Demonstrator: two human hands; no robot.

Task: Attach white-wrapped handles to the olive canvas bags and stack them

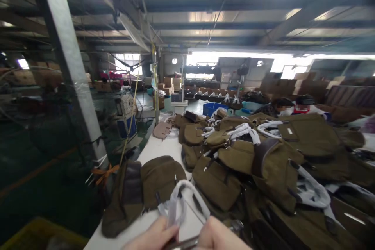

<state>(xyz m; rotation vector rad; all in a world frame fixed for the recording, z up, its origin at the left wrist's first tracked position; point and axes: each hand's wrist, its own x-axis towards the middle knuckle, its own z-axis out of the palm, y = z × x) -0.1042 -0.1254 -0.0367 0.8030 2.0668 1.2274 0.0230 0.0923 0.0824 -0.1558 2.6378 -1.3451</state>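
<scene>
At the bottom edge, my left hand (159,233) is closed, its thumb and fingers pinching the white-wrapped bag handle (187,184). My right hand (219,235) is closed too, close to the other end of that handle. A narrow, shiny metal piece (187,243) runs between the two hands into the right one; its kind is not clear, and the frame cuts it off. Just beyond my hands lies an olive-brown bag (161,179) with dark trim. Another olive bag (216,181) lies to its right.
A large heap of olive bags (313,136) with white-wrapped handles covers the right of the white table (158,148). A beige bag (161,129) lies at its far left. A steel post (79,78) stands left. Two people (304,105) are beyond the heap, near a blue bin (213,108).
</scene>
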